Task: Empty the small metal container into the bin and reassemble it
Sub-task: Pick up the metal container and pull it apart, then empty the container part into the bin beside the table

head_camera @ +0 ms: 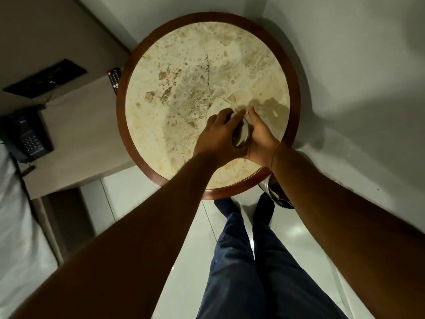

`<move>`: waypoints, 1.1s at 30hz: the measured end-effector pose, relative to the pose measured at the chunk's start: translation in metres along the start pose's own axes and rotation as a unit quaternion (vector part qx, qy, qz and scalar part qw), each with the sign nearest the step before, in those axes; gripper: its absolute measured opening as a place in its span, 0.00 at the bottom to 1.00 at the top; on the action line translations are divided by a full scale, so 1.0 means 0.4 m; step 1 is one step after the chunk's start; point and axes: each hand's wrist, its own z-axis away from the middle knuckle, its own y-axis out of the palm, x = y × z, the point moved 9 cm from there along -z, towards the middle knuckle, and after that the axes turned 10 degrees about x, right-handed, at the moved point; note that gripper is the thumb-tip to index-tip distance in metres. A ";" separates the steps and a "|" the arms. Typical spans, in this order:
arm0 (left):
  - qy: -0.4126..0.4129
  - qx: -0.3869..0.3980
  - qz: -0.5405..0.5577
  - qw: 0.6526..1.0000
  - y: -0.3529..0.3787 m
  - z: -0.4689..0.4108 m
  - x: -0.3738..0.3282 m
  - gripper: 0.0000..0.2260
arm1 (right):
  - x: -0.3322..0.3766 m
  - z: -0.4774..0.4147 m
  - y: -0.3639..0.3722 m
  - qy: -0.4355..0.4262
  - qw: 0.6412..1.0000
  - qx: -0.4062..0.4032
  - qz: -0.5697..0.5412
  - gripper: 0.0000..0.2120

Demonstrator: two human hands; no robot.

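Container [242, 134] shiny, cupped between hands

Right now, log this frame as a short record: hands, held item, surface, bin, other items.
left hand: closed on container
right hand: closed on container
held item: small shiny metal container, between both hands above table
surface: round marble table with brown wooden rim
bin: dark bin under table's near edge, mostly hidden
other items: black remote control, dark telephone

Dim, warm indoor light; wide-angle view with bent edges.
Soft shadows fall on the bench [184, 65] beyond the hands, the floor [188, 229] shows faint glare, and the forearms and picture corners look stretched and slightly blurred.
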 end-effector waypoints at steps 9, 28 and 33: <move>0.033 -0.019 0.001 0.999 -0.080 0.090 -0.055 0.44 | -0.009 0.078 0.079 0.036 0.999 0.021 -0.033 0.27; -0.129 -0.197 0.191 0.953 -0.023 0.176 0.116 0.42 | -0.024 0.265 -0.229 -0.076 0.983 -0.084 -0.141 0.42; -0.114 -0.207 0.110 0.965 0.038 0.140 0.126 0.40 | -0.121 0.371 -0.496 -0.121 0.959 -0.211 -0.148 0.42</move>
